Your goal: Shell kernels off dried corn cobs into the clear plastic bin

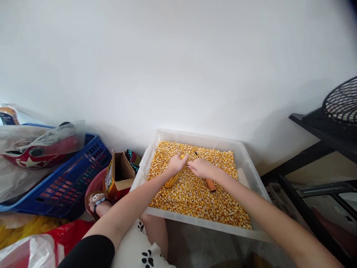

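Corn cob [173, 181] was gripped by left hand [176, 163]; right hand [201, 168] clasped orange-handled tool [210, 184] over kernel tub [251, 175], shelling underway.

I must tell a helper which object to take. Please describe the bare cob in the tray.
Find the clear plastic tray of loose yellow kernels by the white wall. Under the right hand lies the bare cob. It is smooth orange-brown, unlike the kernel-covered cob at the left hand.

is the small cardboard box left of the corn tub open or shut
Open. The cardboard box beside the tub has its top flaps folded out, and its dark inside shows. Whether anything is in it cannot be told.
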Demonstrator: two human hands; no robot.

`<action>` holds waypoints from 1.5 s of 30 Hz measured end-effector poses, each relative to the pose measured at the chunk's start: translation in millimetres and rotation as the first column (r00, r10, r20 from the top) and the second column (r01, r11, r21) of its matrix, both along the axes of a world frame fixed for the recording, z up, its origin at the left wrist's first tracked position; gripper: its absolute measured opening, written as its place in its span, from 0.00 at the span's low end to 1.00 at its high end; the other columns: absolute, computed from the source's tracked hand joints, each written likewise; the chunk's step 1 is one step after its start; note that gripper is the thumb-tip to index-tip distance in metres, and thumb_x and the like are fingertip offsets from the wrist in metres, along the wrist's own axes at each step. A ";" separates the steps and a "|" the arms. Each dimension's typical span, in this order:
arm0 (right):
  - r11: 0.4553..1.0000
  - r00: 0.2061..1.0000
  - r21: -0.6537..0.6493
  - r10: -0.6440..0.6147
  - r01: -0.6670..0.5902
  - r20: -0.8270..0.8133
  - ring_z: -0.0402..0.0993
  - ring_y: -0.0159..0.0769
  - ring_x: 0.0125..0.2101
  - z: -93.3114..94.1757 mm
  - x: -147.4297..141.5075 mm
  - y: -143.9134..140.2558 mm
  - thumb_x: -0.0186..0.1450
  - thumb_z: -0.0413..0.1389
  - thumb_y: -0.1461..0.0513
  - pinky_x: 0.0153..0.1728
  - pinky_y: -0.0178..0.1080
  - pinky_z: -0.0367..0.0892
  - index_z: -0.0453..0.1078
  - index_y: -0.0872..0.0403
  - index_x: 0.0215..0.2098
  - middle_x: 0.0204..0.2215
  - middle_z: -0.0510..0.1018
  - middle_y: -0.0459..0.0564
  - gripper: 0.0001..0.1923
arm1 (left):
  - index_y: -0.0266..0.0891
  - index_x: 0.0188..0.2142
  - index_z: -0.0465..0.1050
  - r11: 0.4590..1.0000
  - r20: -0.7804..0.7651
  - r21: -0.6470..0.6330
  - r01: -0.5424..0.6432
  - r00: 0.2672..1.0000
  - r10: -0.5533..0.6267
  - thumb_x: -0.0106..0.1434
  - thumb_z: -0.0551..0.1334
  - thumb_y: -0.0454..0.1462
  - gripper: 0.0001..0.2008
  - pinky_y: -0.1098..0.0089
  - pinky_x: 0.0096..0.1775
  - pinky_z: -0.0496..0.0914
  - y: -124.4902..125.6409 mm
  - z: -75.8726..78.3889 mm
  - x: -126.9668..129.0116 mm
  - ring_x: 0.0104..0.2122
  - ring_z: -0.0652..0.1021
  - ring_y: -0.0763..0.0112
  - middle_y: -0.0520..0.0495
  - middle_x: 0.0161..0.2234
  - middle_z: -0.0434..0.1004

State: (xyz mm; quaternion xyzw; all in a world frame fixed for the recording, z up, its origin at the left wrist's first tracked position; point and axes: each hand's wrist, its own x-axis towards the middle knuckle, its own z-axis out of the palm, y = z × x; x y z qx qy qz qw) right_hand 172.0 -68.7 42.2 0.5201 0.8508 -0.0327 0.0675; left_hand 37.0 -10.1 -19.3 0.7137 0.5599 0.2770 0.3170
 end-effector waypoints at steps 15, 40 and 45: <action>0.995 0.995 -0.042 0.094 -0.093 0.029 0.75 0.39 0.30 -19.2 35.0 -10.2 0.68 0.42 0.60 0.28 0.35 0.57 0.68 0.57 0.39 0.31 0.79 0.57 0.15 | 0.35 0.34 0.72 0.997 -0.262 0.031 0.068 0.963 -0.057 0.59 0.50 0.54 0.25 0.65 0.33 0.66 -18.7 -3.1 19.0 0.32 0.77 0.53 0.34 0.30 0.77; 0.999 1.000 0.040 -0.009 0.010 -0.020 0.74 0.35 0.29 -18.1 24.0 -10.1 0.69 0.41 0.58 0.29 0.34 0.55 0.70 0.56 0.33 0.29 0.79 0.53 0.18 | 0.33 0.32 0.73 0.977 -0.059 -0.089 0.196 0.978 -0.202 0.58 0.48 0.55 0.28 0.68 0.37 0.66 0.4 0.7 6.4 0.35 0.75 0.60 0.42 0.31 0.77; 0.997 0.997 -0.015 0.078 -0.078 -0.009 0.74 0.35 0.28 -20.1 37.1 -11.5 0.69 0.43 0.58 0.29 0.33 0.56 0.72 0.56 0.33 0.29 0.79 0.53 0.18 | 0.35 0.33 0.72 0.967 -0.235 -0.025 0.252 0.939 -0.251 0.61 0.46 0.54 0.27 0.68 0.36 0.66 -12.2 2.8 13.6 0.35 0.77 0.59 0.39 0.33 0.77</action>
